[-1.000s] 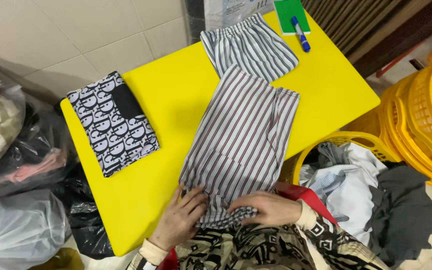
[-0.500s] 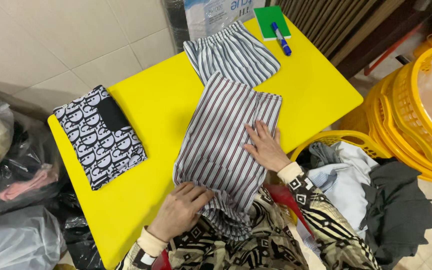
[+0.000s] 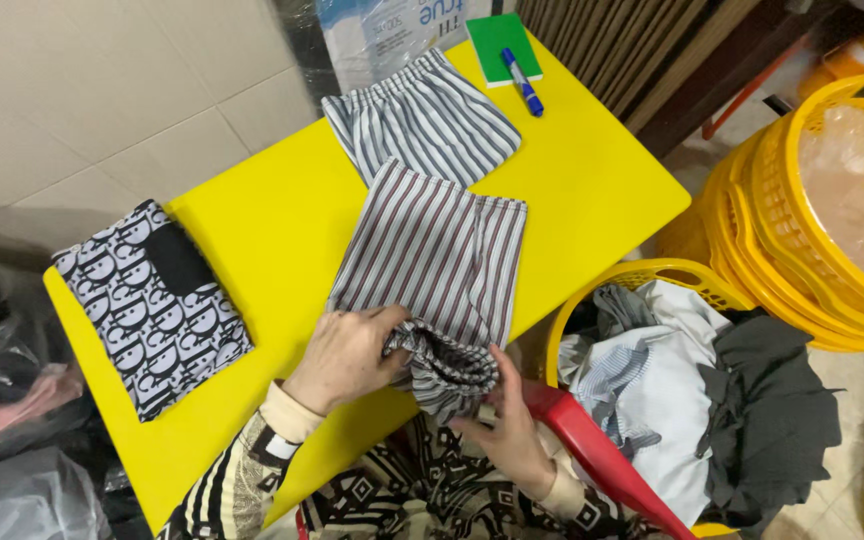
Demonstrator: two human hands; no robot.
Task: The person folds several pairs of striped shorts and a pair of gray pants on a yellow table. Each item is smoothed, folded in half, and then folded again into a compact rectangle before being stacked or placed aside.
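A pair of brown-and-white striped shorts (image 3: pixel 437 260) lies flat on the yellow table (image 3: pixel 272 230), waistband end toward me. My left hand (image 3: pixel 347 355) grips the gathered elastic waistband at the table's near edge. My right hand (image 3: pixel 507 425) holds the same bunched waistband from below and to the right. A second pair of striped shorts (image 3: pixel 422 115), blue-grey and white, lies just beyond the first. A folded black-and-white patterned garment (image 3: pixel 152 305) rests at the table's left end.
A green notebook (image 3: pixel 502 45) with a blue marker (image 3: pixel 524 85) lies at the far corner. Yellow laundry baskets (image 3: pixel 772 230) stand to the right, one holding a heap of clothes (image 3: pixel 692 390). A red chair edge (image 3: pixel 592 450) is by my lap. Plastic bags (image 3: pixel 2 400) sit left.
My right hand left the flat of the shorts and dropped to the waistband. Both hands now bunch the waistband together at the near edge.
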